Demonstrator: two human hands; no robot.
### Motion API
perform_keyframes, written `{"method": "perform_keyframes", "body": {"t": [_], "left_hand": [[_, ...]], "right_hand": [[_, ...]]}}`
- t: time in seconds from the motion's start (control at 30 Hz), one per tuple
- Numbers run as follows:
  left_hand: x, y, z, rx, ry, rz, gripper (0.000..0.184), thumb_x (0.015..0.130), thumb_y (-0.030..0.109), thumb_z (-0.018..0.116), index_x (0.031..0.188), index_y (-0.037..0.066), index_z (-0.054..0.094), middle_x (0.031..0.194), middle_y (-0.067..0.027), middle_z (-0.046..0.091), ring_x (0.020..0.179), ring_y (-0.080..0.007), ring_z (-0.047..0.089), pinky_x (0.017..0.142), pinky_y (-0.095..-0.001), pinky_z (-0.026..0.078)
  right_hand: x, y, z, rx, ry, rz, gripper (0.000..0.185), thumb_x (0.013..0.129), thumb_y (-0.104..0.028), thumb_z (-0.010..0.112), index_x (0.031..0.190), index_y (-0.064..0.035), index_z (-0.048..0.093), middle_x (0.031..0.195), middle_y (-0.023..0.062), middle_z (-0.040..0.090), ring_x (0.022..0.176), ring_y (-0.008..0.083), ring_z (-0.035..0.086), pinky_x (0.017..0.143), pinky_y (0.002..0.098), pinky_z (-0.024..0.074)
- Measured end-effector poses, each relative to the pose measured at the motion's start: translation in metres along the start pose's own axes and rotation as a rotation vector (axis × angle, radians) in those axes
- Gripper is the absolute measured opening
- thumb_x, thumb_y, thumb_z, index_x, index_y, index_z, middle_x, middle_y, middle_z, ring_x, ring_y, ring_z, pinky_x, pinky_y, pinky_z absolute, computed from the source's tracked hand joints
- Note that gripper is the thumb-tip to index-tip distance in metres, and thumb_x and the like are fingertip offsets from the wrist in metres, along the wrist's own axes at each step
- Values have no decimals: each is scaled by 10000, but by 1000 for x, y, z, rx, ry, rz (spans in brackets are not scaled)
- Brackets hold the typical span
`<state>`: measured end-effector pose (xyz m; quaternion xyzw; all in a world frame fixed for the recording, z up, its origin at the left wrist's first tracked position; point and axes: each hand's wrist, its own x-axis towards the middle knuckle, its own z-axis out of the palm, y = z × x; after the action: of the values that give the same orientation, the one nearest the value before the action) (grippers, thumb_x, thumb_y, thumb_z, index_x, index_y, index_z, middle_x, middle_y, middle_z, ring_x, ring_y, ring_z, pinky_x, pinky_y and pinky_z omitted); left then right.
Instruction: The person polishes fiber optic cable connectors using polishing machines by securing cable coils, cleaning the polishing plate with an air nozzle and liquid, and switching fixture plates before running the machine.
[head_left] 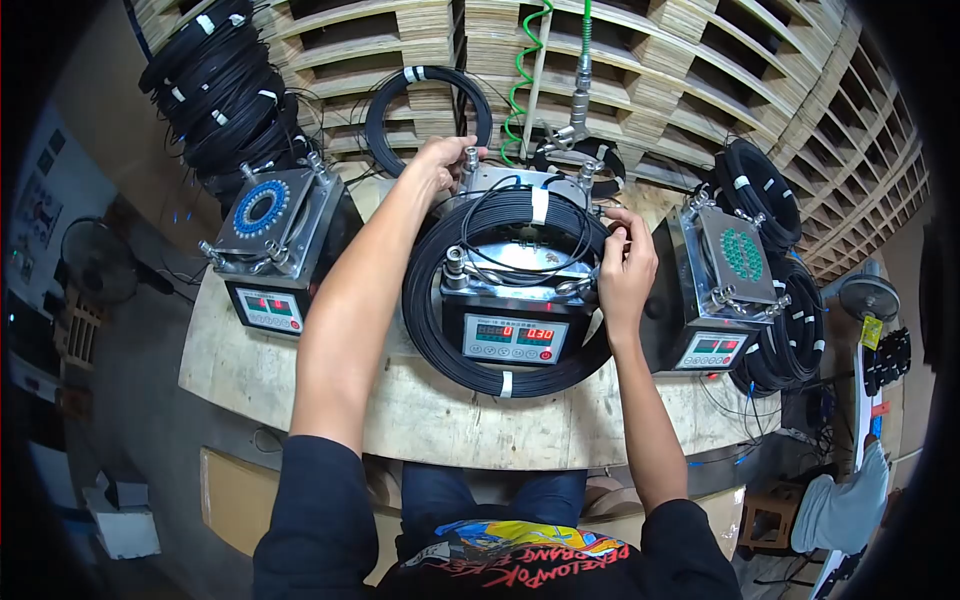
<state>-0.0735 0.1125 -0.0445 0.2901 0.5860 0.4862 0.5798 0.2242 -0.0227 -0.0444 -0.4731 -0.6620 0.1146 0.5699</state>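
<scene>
A coil of black cable [425, 320] with white tape bands hangs around the middle machine [515, 300], whose red display is lit. My left hand [440, 163] reaches to the machine's back left corner, beside a metal corner post [471, 160]. Its fingers are curled, and what they hold is partly hidden. At the coil's right side, my right hand [628, 258] has thumb and fingers closed on the black cable. Loose cable turns cross over the machine's shiny metal top [530, 257].
Similar machines stand left [262, 250] and right [715, 290], with blue and green ring inserts. Black coils [215, 90] are stacked at left, others [790, 330] at right. A green air hose [585, 60] hangs before wooden pallets [660, 60]. A person [845, 500] is at far right.
</scene>
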Motion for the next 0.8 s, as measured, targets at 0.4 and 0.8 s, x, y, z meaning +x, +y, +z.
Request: {"method": "perform_keyframes", "body": {"t": [0.4, 0.8], "left_hand": [[-8, -29, 5, -118, 317, 167, 271, 946, 350, 711, 805, 119, 715, 868, -34, 733, 602, -130, 545, 613, -388, 507], [-11, -43, -7, 55, 340, 353, 368, 960, 427, 691, 941, 59, 686, 822, -9, 695, 679, -116, 649, 565, -242, 492]], "right_hand": [[-4, -4, 2, -37, 24, 16, 194, 882, -15, 460, 978, 9, 628, 948, 150, 634, 897, 319, 612, 827, 406, 484], [-6, -1, 6, -65, 72, -39, 240, 849, -8, 433, 967, 24, 640, 946, 155, 635, 908, 319, 621, 838, 406, 492]]}}
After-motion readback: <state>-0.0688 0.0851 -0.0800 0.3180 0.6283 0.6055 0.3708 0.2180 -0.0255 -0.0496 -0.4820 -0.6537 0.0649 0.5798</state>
